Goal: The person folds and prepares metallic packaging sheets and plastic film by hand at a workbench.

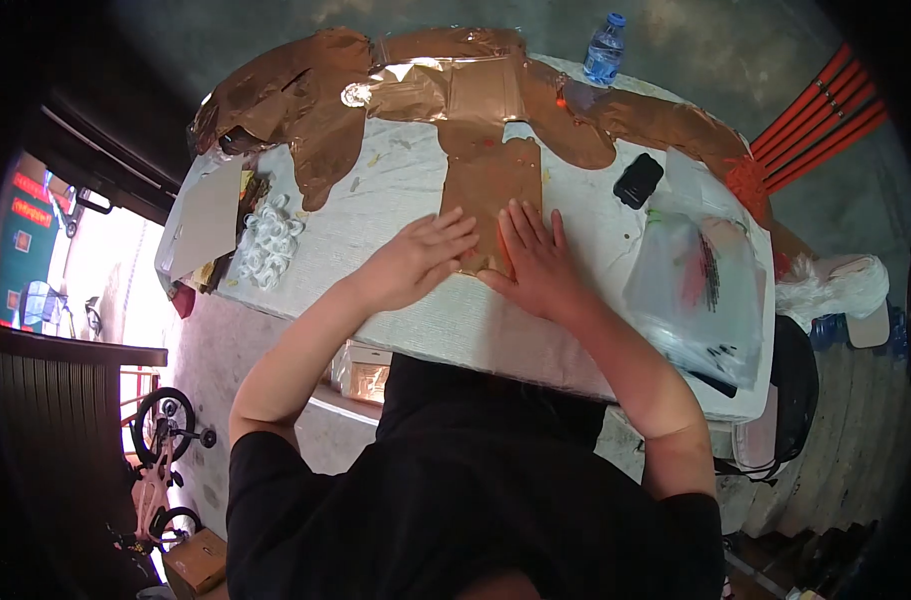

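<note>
resting on the big white table (416, 180) is a wide brown shape (456, 80), shiny and crinkly, that spreads along the far side. from its middle a brown strip (486, 170) comes down toward the person. the strip lies flat. its long way runs from the far side to the near side, and its near end points at the person's tummy.

a see-through plastic bag (696, 290) sits to the right, well apart from the strip.

the left hand (421, 260) and the right hand (536, 260) lie side by side on the near end of the strip. both are flat, palms down, fingers spread. they pinch nothing.

i think most of the work looks done: the wide part and the strip are already brown and joined up. the near end under the hands looks like the bit left to press flat.

a water bottle (604, 50) stands at the far edge, and a small black phone (638, 180) lies near the bag.
</note>
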`<state>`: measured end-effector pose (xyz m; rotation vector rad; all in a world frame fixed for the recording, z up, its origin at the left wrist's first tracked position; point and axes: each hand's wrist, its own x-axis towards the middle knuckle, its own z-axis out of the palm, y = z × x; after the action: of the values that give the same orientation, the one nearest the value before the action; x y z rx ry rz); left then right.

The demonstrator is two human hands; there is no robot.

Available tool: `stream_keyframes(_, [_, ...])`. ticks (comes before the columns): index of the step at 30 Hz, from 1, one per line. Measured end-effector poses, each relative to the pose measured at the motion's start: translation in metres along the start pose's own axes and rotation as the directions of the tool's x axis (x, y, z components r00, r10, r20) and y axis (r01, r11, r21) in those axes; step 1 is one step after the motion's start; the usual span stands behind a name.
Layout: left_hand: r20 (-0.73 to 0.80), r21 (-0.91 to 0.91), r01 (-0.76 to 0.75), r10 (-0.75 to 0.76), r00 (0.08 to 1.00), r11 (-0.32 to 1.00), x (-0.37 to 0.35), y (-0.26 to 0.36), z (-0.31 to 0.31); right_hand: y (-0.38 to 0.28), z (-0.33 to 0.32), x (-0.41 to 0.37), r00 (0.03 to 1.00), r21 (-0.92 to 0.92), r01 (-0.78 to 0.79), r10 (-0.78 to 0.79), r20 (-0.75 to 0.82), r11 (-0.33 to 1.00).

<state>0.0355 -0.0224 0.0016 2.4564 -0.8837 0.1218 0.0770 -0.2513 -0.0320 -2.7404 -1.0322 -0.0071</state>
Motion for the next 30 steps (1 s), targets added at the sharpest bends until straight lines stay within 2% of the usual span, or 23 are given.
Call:
stream_keyframes(2, [0.136, 0.064, 0.022, -0.031, 0.99, 0.998, -0.01, -0.003, 0.004, -0.001, -0.004, 0.0, 1.0, 0.002, 0.0, 0.0, 0.013, 1.0])
stream_keyframes(8, [0.244, 0.248, -0.003, -0.059, 0.968, 0.969, -0.018, 0.002, -0.001, -0.001, -0.005, -0.002, 1.0, -0.034, 0.007, -0.007, -0.001, 0.999])
stream_keyframes(12, [0.266, 0.256, -0.008, -0.062, 0.962, 0.967, -0.017, 0.003, -0.001, 0.006, 0.006, 0.0, 0.999, 0.013, -0.005, 0.006, -0.033, 1.0])
stream_keyframes(14, [0.265, 0.27, -0.007, -0.067, 0.962, 0.963, -0.017, 0.002, -0.001, 0.011, 0.011, 0.001, 0.999, 0.151, -0.019, 0.024, -0.033, 0.988])
stream_keyframes(18, [0.258, 0.244, -0.003, -0.062, 0.964, 0.97, -0.017, 0.003, -0.004, 0.005, 0.007, -0.002, 0.997, 0.039, -0.014, 0.017, -0.074, 0.999])
stream_keyframes(20, [0.301, 0.17, 0.044, -0.094, 0.949, 0.984, -0.016, 0.002, -0.004, 0.002, 0.0, -0.004, 0.995, 0.015, -0.093, 0.094, -0.03, 0.996])
stream_keyframes(24, [0.228, 0.098, 0.048, -0.069, 0.971, 0.994, -0.011, -0.004, -0.005, 0.002, 0.001, -0.003, 0.996, -0.009, -0.08, 0.08, -0.043, 0.997])
stream_keyframes(26, [0.067, -0.1, 0.043, -0.036, 0.997, 0.994, -0.007, -0.009, -0.004, 0.001, -0.002, -0.004, 0.996, -0.014, -0.091, 0.091, -0.007, 0.996])
stream_keyframes(27, [0.063, -0.094, 0.04, -0.034, 0.997, 0.995, -0.005, -0.01, -0.003, 0.001, -0.001, -0.004, 0.996, -0.017, -0.089, 0.089, -0.014, 0.996])
stream_keyframes(29, [-0.143, -0.198, 0.127, -0.157, 0.977, 0.972, -0.003, -0.014, 0.001, 0.003, 0.002, -0.004, 0.997, -0.013, -0.074, 0.074, -0.03, 0.997])
stream_keyframes(30, [-0.147, -0.196, 0.124, -0.154, 0.977, 0.973, -0.003, -0.02, 0.002, 0.002, 0.001, -0.004, 0.997, -0.016, -0.073, 0.073, -0.033, 0.997])
